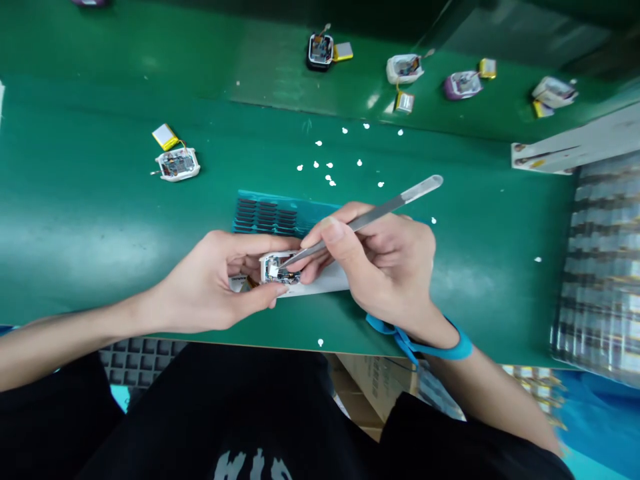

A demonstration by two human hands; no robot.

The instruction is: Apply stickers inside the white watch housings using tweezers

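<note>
Between the thumb and fingers of my left hand (215, 283) is a small white device housing (263, 269) with its circuit board exposed. A small white square piece (273, 271) lies on the board. My right hand (385, 257) grips metal tweezers (370, 216), whose tips reach into the housing beside that piece; whether they pinch it I cannot tell. A blue strap circles my right wrist. Under both hands lies a white strip (320, 283), and behind them a blue sheet (320, 212) carries rows of dark strips (267, 215).
At left sits another open white housing (179, 165) with its wired battery (165, 137). Several more housings, one black (320, 52) and one purple (463, 85), line the back. Small white round pieces (359, 163) are scattered across the green mat. Stacked clear trays (603, 273) stand at right.
</note>
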